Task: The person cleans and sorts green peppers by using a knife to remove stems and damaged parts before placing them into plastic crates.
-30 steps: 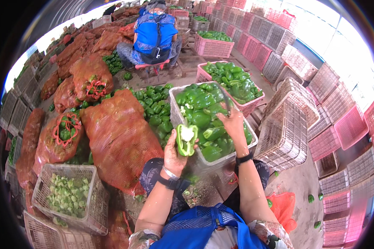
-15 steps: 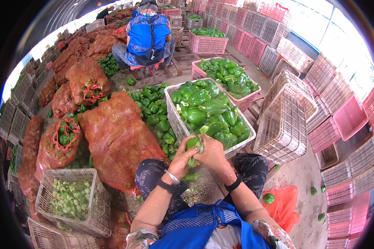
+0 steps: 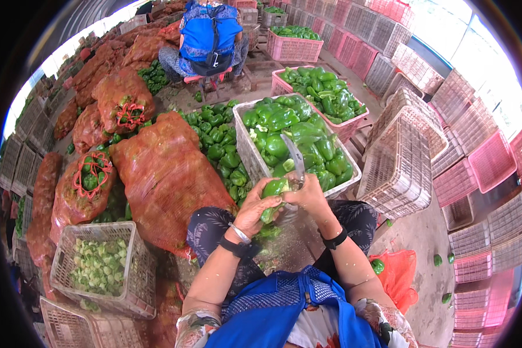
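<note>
Head view: L hand (image 3: 253, 214) fingers clamped on green pepper (image 3: 276, 187), just this side of full crate (image 3: 249, 148); long axis prob. fore-aft, partly hidden. R hand (image 3: 311, 198), at pepper's R side, grips curved knife (image 3: 296, 155), blade pointing away.

A green pepper (image 3: 276, 186) sits in the left grip (image 3: 257, 210) beside a curved metal knife (image 3: 297, 158).
</note>
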{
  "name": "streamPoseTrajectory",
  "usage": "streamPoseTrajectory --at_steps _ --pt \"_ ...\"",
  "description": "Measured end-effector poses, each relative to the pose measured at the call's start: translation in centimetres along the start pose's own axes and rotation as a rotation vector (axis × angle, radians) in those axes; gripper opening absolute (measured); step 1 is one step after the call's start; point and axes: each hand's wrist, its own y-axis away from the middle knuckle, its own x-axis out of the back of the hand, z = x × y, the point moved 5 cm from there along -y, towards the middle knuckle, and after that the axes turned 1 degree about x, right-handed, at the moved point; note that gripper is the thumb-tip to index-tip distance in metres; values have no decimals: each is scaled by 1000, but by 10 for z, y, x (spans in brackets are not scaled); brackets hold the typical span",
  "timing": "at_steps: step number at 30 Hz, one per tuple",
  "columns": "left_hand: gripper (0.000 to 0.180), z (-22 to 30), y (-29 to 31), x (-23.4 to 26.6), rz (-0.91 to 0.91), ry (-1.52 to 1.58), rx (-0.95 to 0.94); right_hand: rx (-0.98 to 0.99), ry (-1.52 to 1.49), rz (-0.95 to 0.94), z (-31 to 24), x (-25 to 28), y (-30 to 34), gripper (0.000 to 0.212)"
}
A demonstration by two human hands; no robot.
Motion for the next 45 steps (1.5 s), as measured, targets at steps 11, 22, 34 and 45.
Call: streamPoseTrajectory --at_steps 11,22,34,45 --pt "43 7 -12 -14 102 152 -256 333 297 274 -31 -10 -7 40" --pt "46 17 2 -16 111 69 -420 31 -274 334 -8 1 -46 14" --pt "65 31 13 8 -129 383 -282 -128 -662 -64 -21 -17 -28 26" --pt "40 7 -9 18 59 354 -330 248 134 283 -31 -23 -24 25"
